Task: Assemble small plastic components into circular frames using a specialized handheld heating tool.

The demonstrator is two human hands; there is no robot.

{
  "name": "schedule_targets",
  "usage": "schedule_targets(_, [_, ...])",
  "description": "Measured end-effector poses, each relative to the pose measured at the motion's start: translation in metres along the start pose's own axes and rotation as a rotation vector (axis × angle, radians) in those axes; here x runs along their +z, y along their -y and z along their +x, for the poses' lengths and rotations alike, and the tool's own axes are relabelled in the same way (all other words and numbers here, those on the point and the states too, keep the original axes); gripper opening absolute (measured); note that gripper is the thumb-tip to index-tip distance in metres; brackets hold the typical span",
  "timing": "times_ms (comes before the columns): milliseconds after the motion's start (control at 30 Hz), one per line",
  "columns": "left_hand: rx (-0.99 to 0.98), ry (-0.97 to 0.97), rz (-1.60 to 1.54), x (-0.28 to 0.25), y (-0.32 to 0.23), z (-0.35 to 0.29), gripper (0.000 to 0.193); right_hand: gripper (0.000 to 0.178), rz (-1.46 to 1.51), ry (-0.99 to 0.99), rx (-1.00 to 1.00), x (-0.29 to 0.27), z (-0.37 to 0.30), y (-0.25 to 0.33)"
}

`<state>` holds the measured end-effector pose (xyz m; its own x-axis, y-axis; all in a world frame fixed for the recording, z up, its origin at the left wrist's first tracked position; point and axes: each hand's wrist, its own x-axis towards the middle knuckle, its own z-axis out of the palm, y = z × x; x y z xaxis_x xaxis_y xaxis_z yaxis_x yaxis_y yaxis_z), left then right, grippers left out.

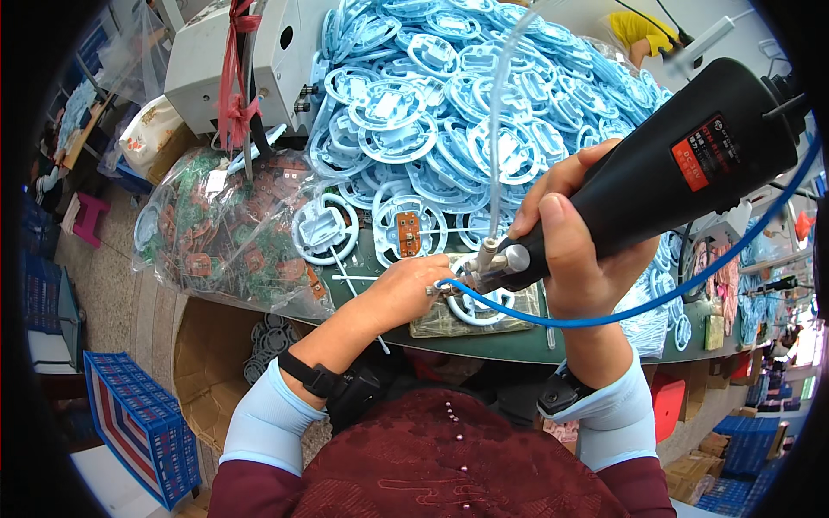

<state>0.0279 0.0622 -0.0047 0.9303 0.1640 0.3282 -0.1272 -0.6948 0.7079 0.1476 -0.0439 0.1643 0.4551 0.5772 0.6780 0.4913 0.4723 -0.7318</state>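
A black electric screwdriver (643, 177) slants down over the near table edge, and my right hand (579, 250) is wrapped round its lower body. Its metal nose (496, 261) with a blue hose (553, 323) points at the work spot. Against that nose, the bent fingers of my left hand (397, 293) are closed; what they pinch is hidden. Below them a light blue plastic ring part (484, 314) lies on a flat block (432, 326), partly covered by the tool. Just beyond sits another ring part with a brown circuit board (408, 233) in it.
Light blue ring parts (484, 104) are heaped across the back of the green table (518, 345). On the left are a clear bag of circuit boards (233, 229), a grey machine (237, 69) and, lower, a cardboard box (203, 371). A person in yellow (635, 33) is beyond the heap.
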Motion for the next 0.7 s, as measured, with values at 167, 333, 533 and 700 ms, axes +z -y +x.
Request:
schedule_targets(167, [-0.050, 0.092, -0.003, -0.006, -0.001, 0.000, 0.016, 0.043, -0.042, -0.023, 0.019, -0.006, 0.005, 0.010])
schedule_targets(333, [-0.022, -0.066, 0.090, -0.010, -0.022, 0.005, 0.020, 0.044, 0.043, -0.156, 0.027, -0.016, 0.022, 0.031])
schedule_targets(533, [-0.043, -0.088, 0.429, -0.009, -0.037, -0.001, 0.055, 0.046, -0.001, -0.126, 0.030, -0.042, 0.008, 0.042])
schedule_targets(700, [-0.010, -0.064, 0.340, 0.028, -0.046, -0.002, 0.082, 0.046, -0.049, -0.203, 0.145, -0.041, -0.018, 0.037])
